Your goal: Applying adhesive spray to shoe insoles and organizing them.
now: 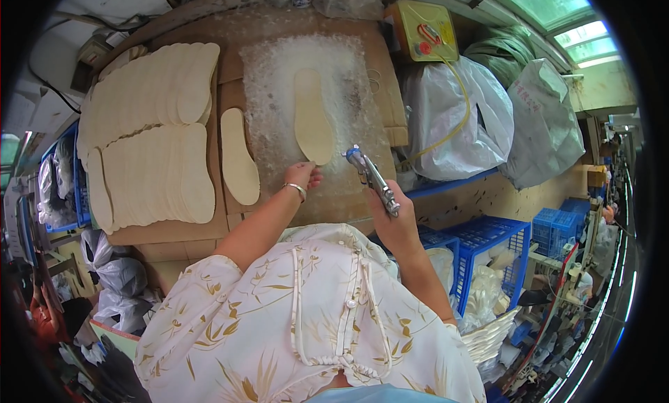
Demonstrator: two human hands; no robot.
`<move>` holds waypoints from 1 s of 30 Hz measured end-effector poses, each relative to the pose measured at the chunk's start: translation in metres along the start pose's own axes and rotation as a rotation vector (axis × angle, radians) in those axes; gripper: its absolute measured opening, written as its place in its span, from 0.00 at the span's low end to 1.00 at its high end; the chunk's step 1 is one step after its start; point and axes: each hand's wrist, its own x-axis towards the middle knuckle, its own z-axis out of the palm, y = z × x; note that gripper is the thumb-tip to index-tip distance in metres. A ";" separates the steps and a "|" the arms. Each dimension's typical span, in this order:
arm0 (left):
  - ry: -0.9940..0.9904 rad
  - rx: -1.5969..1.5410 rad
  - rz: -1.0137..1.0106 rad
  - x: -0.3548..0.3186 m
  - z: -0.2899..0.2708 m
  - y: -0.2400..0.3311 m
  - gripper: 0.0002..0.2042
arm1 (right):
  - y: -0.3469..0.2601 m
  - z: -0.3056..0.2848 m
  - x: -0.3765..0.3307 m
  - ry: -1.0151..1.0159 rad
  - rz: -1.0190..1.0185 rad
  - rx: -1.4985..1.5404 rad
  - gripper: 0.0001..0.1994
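My left hand (304,174) pinches the near end of a cream shoe insole (311,117), which lies on a patch of whitish, crusted residue (272,75) on the worktable. In my right hand (396,211) is a metal spray gun (375,178), its blue-ringed nozzle pointing up and left toward the insole, a short way apart from it. Left of the patch lies another single insole (239,159). Further left, many overlapping insoles are laid out in a far row (150,89) and a near row (153,176).
Cardboard (230,89) covers the table. At the back right stands a yellow container (421,26) with a yellow hose (463,100) running over a white sack (456,117). A grey sack (543,127) is beside it. Blue crates (488,229) with bagged goods sit below on my right.
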 end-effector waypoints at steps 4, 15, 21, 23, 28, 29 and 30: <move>0.062 -0.004 0.042 0.000 0.001 -0.001 0.08 | 0.001 -0.003 0.005 0.034 0.056 -0.024 0.08; 0.054 -0.040 0.048 -0.002 -0.001 0.002 0.09 | 0.000 -0.002 -0.005 0.006 0.058 0.008 0.09; 0.035 -0.012 0.051 -0.002 -0.002 0.003 0.08 | 0.000 0.001 -0.012 -0.016 0.021 -0.014 0.09; 0.037 -0.013 0.052 -0.002 -0.002 0.003 0.08 | 0.000 0.001 -0.013 0.010 0.043 0.010 0.09; 0.026 -0.019 0.047 -0.003 -0.003 0.003 0.09 | 0.002 0.005 -0.018 -0.037 -0.027 -0.005 0.09; 0.026 -0.018 0.047 -0.004 -0.002 0.004 0.09 | 0.001 0.005 -0.016 -0.035 -0.026 -0.004 0.09; 0.031 -0.025 0.049 -0.005 -0.001 0.005 0.09 | 0.000 0.004 -0.015 -0.012 0.027 0.015 0.09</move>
